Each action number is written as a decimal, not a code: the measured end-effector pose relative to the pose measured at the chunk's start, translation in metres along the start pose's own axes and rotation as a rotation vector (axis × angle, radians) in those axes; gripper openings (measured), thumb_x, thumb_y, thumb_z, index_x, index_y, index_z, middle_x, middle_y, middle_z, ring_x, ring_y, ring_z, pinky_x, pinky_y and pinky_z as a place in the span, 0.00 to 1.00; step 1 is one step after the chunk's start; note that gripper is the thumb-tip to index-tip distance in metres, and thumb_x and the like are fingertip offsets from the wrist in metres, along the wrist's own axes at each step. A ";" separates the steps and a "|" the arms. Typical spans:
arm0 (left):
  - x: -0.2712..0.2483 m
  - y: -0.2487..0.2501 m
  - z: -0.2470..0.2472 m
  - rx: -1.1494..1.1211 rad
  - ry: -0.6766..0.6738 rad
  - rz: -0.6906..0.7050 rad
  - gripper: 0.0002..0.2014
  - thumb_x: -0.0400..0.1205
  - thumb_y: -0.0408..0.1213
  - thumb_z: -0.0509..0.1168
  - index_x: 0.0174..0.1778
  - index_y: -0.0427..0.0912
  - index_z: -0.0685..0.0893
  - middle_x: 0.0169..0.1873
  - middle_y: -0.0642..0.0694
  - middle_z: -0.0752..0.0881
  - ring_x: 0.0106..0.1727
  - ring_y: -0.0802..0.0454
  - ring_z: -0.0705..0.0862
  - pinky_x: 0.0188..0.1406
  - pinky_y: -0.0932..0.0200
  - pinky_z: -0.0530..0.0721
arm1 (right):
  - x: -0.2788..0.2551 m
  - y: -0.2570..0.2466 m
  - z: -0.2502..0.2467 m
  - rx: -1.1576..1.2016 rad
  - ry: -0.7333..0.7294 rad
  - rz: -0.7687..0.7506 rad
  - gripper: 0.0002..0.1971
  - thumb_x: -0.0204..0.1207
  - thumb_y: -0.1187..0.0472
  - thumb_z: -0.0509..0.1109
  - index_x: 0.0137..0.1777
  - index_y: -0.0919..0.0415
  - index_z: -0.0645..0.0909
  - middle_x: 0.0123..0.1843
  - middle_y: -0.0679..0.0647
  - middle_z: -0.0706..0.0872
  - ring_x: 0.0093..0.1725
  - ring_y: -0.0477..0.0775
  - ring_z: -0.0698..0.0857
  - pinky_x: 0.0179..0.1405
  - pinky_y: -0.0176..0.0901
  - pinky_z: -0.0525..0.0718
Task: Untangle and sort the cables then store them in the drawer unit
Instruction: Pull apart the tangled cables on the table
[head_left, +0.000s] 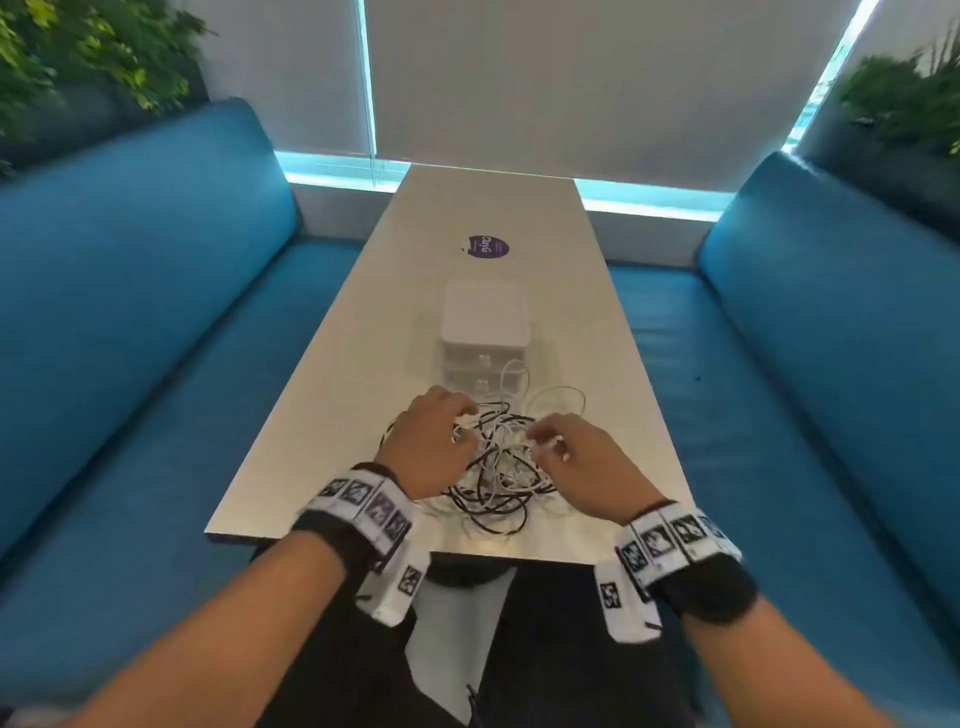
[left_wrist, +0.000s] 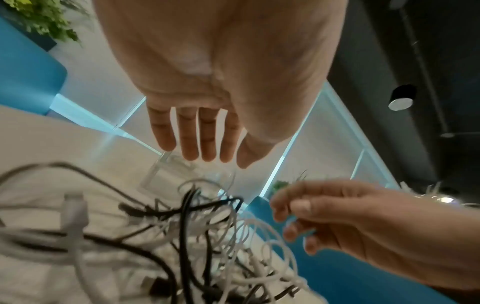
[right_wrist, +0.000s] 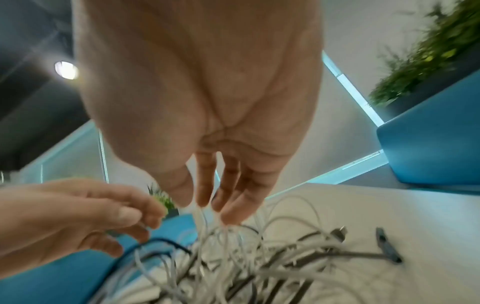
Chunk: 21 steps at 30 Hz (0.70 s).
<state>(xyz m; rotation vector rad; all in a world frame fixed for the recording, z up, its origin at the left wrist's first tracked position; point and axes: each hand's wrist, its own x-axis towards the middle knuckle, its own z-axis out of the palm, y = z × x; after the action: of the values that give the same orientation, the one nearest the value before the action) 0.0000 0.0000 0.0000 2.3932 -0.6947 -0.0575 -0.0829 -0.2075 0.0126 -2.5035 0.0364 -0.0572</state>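
Observation:
A tangle of black and white cables (head_left: 498, 480) (left_wrist: 182, 236) (right_wrist: 246, 259) lies on the near end of the white table (head_left: 597, 364). Just behind it stands the small white drawer unit (head_left: 485, 322) (left_wrist: 166, 174), drawers closed. My left hand (head_left: 460, 428) (left_wrist: 215, 160) hovers over the pile's left side with fingers fairly straight, and I see nothing in it. My right hand (head_left: 543, 447) (right_wrist: 205, 205) is over the right side. Its thumb and fingertips pinch thin white cable strands that rise from the pile. A black plug (right_wrist: 387, 244) lies loose on the table.
Blue sofas (head_left: 156, 312) (head_left: 831, 338) flank the narrow table. A purple round sticker (head_left: 485, 247) sits beyond the drawer unit. Plants stand behind both sofa backs. The table's near edge (head_left: 363, 540) is right below the cable pile.

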 end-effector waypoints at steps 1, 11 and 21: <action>0.005 0.001 0.008 0.045 -0.052 -0.057 0.18 0.84 0.47 0.63 0.70 0.50 0.80 0.67 0.47 0.77 0.67 0.47 0.78 0.70 0.46 0.76 | 0.009 0.002 0.008 -0.019 0.012 -0.009 0.15 0.84 0.56 0.65 0.69 0.52 0.79 0.63 0.50 0.82 0.53 0.44 0.83 0.54 0.34 0.76; 0.010 -0.030 0.020 -0.296 0.065 -0.278 0.22 0.83 0.54 0.66 0.69 0.47 0.74 0.66 0.49 0.73 0.60 0.52 0.82 0.64 0.51 0.81 | 0.032 0.005 0.038 -0.298 -0.214 0.064 0.20 0.83 0.56 0.64 0.74 0.55 0.78 0.70 0.57 0.76 0.68 0.60 0.80 0.69 0.52 0.78; 0.016 -0.044 0.022 0.290 -0.230 -0.372 0.13 0.83 0.45 0.65 0.56 0.40 0.80 0.55 0.40 0.84 0.54 0.39 0.84 0.48 0.52 0.82 | 0.033 0.004 0.030 -0.202 -0.188 0.061 0.19 0.83 0.54 0.65 0.72 0.54 0.80 0.70 0.54 0.79 0.68 0.56 0.80 0.67 0.47 0.77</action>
<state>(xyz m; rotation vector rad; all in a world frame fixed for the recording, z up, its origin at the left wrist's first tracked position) 0.0301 0.0084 -0.0419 2.7988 -0.3672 -0.4195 -0.0489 -0.1944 -0.0128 -2.6963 0.0427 0.2176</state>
